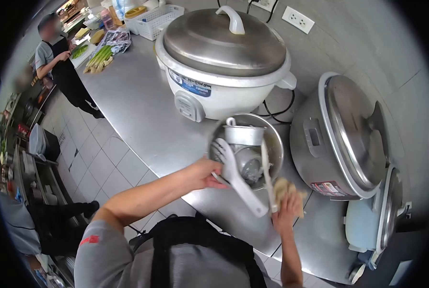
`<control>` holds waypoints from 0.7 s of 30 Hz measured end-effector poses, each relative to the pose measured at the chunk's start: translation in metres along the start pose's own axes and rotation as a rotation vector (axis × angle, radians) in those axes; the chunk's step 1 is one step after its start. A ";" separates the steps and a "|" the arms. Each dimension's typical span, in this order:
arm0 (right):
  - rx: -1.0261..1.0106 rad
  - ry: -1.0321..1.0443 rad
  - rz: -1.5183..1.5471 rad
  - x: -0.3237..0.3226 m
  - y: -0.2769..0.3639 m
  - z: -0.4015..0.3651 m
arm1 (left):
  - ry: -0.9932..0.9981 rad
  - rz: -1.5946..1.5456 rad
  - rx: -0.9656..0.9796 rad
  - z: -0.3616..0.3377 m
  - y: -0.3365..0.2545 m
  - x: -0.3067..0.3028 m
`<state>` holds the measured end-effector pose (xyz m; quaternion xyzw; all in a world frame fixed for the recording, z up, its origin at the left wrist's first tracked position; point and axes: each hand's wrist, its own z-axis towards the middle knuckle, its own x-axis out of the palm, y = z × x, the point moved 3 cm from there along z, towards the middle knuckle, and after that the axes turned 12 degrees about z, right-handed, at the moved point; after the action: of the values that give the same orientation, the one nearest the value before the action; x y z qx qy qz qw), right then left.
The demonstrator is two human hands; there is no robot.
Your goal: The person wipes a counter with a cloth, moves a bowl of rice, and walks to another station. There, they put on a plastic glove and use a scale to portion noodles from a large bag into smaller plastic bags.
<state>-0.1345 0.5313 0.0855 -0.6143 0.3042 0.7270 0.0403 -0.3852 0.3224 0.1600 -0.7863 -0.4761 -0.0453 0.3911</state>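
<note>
Now my left hand (205,174) grips the rim of the bowl (276,143) on the counter (142,115), just left of the paddle (238,180), whose handle slants down toward my right hand (287,212), closed on a cloth (284,188).

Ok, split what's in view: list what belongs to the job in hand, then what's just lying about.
In hand: left hand gripping the metal bowl; right hand holding a cloth; white paddle and metal cup inside the bowl.
Lying about: white cooker, steel cooker, white basket, greens, all on the counter.
</note>
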 end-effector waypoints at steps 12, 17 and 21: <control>-0.074 -0.193 -0.290 0.132 0.129 0.236 | -0.622 -0.091 0.067 -0.187 0.048 -0.137; -0.806 -0.073 0.195 0.178 0.290 0.131 | -0.710 -0.148 0.078 -0.232 0.063 -0.182; -0.639 -0.103 0.047 0.125 0.253 0.131 | -0.656 -0.067 0.046 -0.244 0.061 -0.212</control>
<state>-0.3880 0.3514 0.0782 -0.5509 0.0723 0.8166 -0.1561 -0.3788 -0.0038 0.1995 -0.7339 -0.6030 0.2084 0.2331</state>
